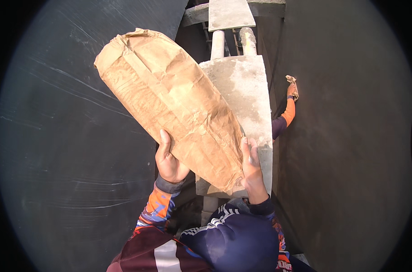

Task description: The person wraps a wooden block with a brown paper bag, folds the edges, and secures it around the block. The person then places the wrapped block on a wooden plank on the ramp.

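**Paper sack, held at its near end, long way pointing up and left**

Paper sack [169, 106] was gripped at the bottom end by both hands and stretched away from the body on a slant, far end up toward the left. Left hand [168, 162] cupped the lower left edge, thumb laid up along the paper. Right hand [252, 171] clamped the bottom right corner, fingers wrapped onto the face. So both closed on the sack, about equally near, neither anywhere close to the folded top. Sat over a grey concrete slab [249, 97], which ran straight ahead while the sack crossed it diagonally; couldn't tell if resting on it or held just above. Off to the right, someone else's orange sleeve [288, 112] reached past the slab, well apart from the sack.
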Demonstrator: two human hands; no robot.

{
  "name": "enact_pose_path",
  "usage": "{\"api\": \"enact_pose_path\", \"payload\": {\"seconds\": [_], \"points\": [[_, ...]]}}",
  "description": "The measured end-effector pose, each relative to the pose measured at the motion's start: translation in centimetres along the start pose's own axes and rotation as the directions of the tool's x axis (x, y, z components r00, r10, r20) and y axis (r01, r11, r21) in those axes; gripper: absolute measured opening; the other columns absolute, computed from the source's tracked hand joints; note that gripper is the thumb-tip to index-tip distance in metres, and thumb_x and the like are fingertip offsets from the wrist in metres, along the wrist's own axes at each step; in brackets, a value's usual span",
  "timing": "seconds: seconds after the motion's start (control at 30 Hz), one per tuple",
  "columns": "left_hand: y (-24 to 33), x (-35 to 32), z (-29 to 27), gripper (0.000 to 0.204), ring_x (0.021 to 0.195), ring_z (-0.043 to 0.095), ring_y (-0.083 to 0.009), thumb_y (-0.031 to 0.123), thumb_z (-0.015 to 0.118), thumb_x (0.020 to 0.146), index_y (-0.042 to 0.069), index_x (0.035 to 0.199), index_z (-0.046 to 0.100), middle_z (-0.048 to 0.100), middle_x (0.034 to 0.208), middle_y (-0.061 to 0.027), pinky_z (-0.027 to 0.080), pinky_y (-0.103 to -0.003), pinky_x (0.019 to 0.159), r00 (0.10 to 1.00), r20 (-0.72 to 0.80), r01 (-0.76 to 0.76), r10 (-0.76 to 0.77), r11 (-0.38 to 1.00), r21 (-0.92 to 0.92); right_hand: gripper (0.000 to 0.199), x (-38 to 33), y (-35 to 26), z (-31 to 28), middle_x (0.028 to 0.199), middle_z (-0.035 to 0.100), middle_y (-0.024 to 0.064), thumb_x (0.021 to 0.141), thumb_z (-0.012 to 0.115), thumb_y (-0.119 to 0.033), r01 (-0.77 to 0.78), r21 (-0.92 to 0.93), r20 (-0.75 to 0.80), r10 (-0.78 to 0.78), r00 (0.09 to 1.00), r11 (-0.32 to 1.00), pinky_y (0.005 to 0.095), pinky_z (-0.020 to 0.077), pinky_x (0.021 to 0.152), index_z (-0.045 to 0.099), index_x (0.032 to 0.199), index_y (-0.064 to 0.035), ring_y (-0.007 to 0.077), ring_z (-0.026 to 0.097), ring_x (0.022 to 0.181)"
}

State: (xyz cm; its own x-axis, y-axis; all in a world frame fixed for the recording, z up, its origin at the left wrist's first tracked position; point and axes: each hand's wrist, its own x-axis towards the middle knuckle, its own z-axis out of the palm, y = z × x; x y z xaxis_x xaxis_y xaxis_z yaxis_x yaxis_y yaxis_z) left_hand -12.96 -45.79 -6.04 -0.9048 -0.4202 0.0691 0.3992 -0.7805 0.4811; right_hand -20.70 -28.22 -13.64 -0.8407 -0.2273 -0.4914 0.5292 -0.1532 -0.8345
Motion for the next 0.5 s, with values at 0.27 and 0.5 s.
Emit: {"api": "enact_pose_path", "payload": {"seconds": [0.27,0.5], "points": [[-1.2,0.9,-1.0,0.055,0.140,0.043,-0.0349,0.038,0.037,0.109,0.004,0.153,0.035,0.044,0.154,-0.0145,0.034,-0.051,0.116,0.987,0.158,0.003,0.025,0.985,-0.175,0.063,-4.5,-2.3,-2.6,0.146,0.049,0.0103,0.102,0.059,-0.030,-0.168,0.616,0.337,-0.064,0.939,0.769,0.0422,0.0482,0.105,0.033,0.153,-0.0056,0.0249,0.052,0.131],[-0.8,7.0,-6.2,0.057,0.144,0.038,-0.0359,0.031,0.052,0.102,0.006,0.152,0.040,0.041,0.157,-0.0144,0.025,-0.057,0.119,0.848,0.525,0.101,0.077,0.948,-0.302,0.057,-0.3,-5.7,-3.6,0.130,0.063,0.0135,0.087,0.068,0.003,0.198,0.386,0.380,-0.351,0.856,0.901,0.0387,0.0497,0.102,0.048,0.140,0.0033,0.0228,0.062,0.119]]}}
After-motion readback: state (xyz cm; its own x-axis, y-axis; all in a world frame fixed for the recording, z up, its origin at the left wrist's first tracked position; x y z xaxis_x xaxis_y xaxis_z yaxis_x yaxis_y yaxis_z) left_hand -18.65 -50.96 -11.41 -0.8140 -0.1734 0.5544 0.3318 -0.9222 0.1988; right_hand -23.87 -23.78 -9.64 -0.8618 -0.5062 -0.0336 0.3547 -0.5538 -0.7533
